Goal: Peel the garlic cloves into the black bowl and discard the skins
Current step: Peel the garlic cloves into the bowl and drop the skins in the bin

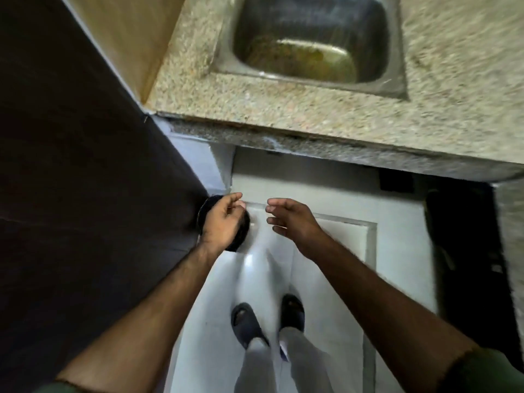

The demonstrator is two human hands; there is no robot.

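While standing before the sink (309,43): holding left hand (224,222), fingers curled, over a dark round object (246,222), possibly the black bowl; gripping uncertain. Hanging right hand (292,222) relaxed, empty, apart. Seeing no garlic. Judging skins papery, light; pinching them loosely.

No text, label, brand or number can be read anywhere.

Steel sink (309,46) (bottom seemingly stained) sunk in speckled counter (255,106); white cabinet door (326,199) below.
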